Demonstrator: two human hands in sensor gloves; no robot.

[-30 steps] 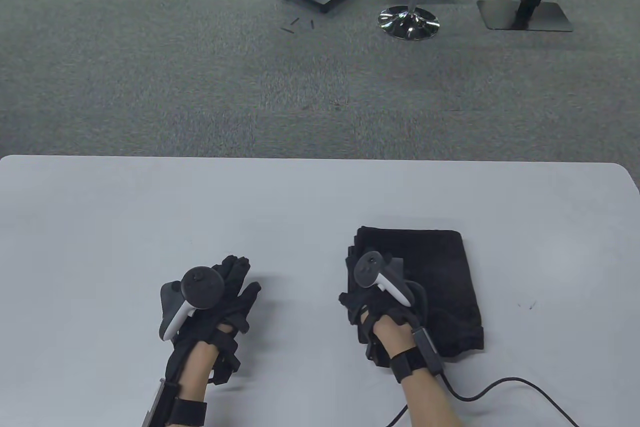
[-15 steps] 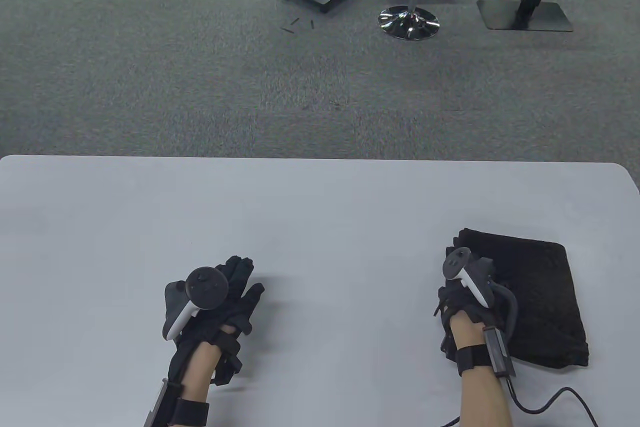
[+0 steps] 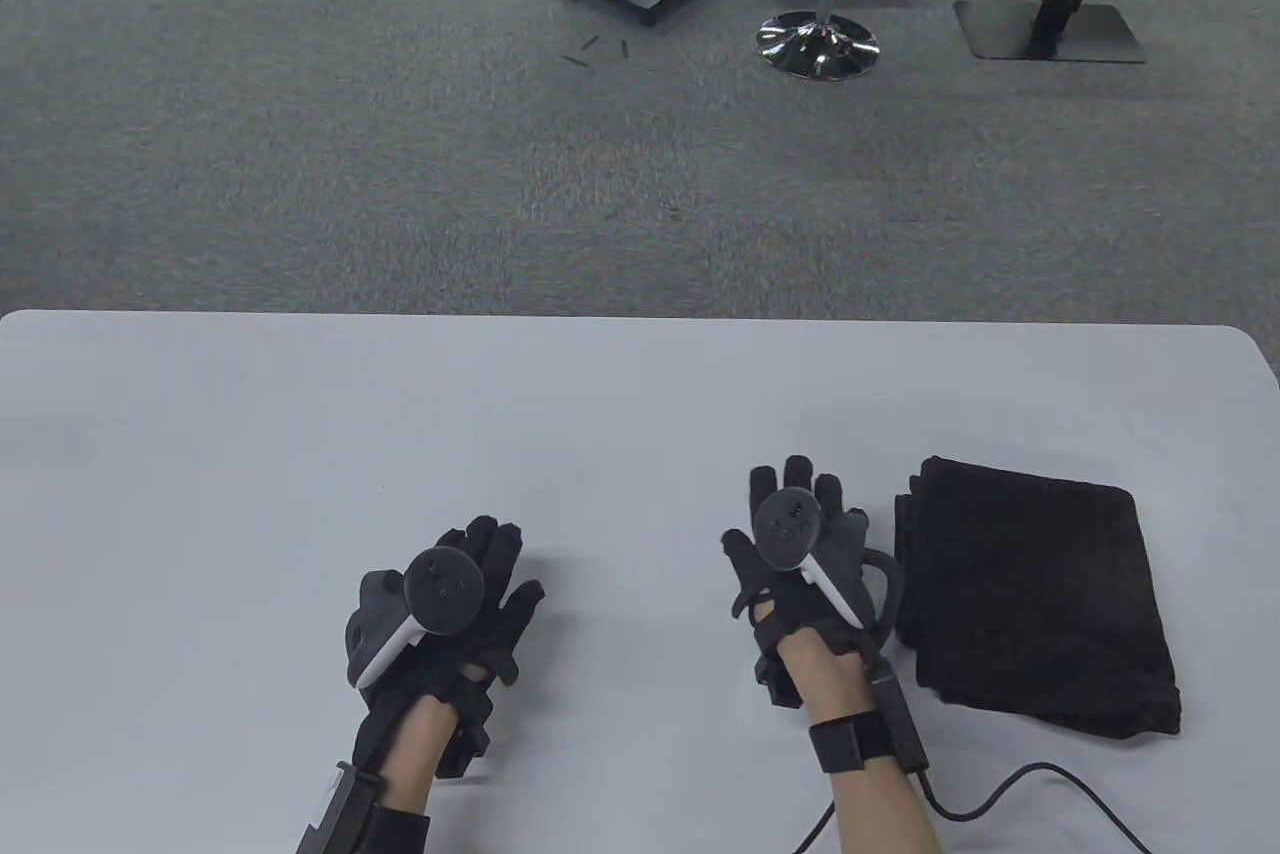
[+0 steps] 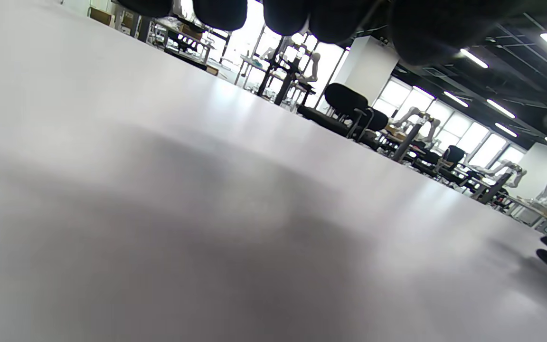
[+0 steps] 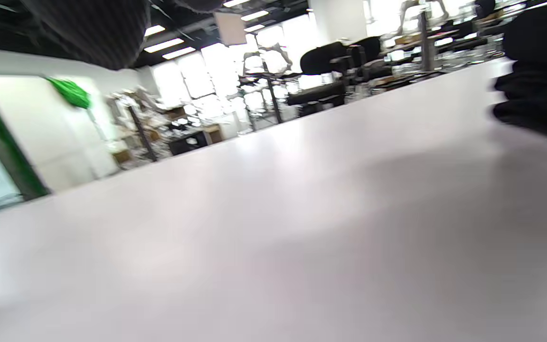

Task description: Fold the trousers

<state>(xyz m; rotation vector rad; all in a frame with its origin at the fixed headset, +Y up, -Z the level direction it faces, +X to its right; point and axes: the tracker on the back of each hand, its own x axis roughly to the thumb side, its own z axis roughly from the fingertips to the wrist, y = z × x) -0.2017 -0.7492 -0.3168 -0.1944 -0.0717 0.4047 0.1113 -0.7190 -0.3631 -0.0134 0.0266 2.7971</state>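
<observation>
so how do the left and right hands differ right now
The right hand lies close beside the folded black trousers, fingers spread, and reaches farther up the table; the left hand sits well away from them, nearer the person. Both are open, palm down, holding nothing.
</observation>
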